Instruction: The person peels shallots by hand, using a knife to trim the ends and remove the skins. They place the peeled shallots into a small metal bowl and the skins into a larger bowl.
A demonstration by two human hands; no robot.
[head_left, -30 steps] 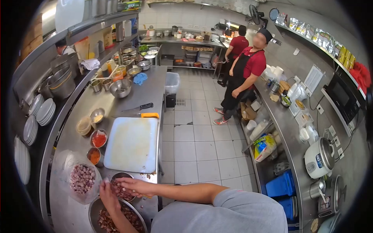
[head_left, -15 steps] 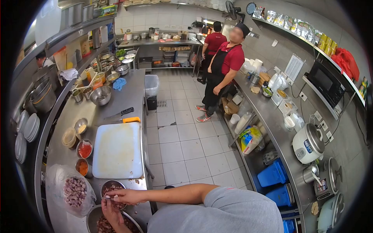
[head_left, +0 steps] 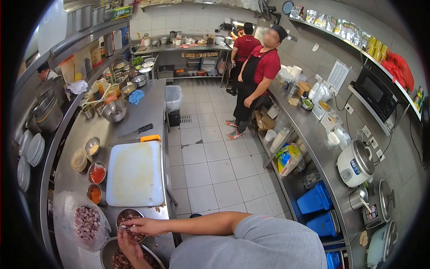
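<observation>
My left hand (head_left: 130,247) is closed, fingertips up, on a small pale shallot over the rim of a large steel bowl (head_left: 105,252) of reddish-brown bulbs and skins. Meeting it from above, my right hand (head_left: 147,226) is pinched shut; what sits in its fingers is too small to make out. Under the right hand stands a smaller steel bowl (head_left: 130,211) with similar reddish pieces. Beside them, an open clear plastic bag (head_left: 65,204) holds many pinkish-white peeled shallots (head_left: 86,223).
A white cutting board (head_left: 135,174) lies beyond the bowls, with a black-handled knife (head_left: 145,128) and a yellow-handled one (head_left: 150,138) past it. Small containers of chopped red (head_left: 96,173) and orange food (head_left: 94,194) stand alongside. Two co-workers (head_left: 257,76) stand across the aisle.
My hands stay together over the bowls, with only slight finger movement. The view has shifted a little. The nearer co-worker's head has tilted slightly.
</observation>
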